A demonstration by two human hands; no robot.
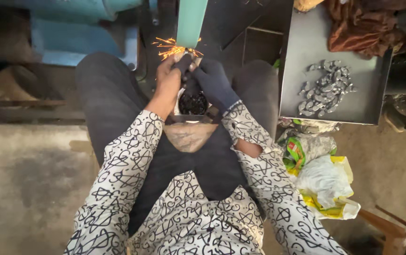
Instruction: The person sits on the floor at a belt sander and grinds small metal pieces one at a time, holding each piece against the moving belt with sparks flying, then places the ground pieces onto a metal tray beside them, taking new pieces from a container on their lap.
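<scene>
Your bare left hand (169, 78) and gloved right hand (212, 80) together grip a small workpiece (187, 59) against the green belt (191, 21), sparks flying

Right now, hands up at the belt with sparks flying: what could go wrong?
1. The bare left hand sits right beside the sparks; burns seem likely.
2. Both hands pinch a small piece at the green belt; a slip could drag fingers in.
3. Sparks may land on the plastic bags.
</scene>
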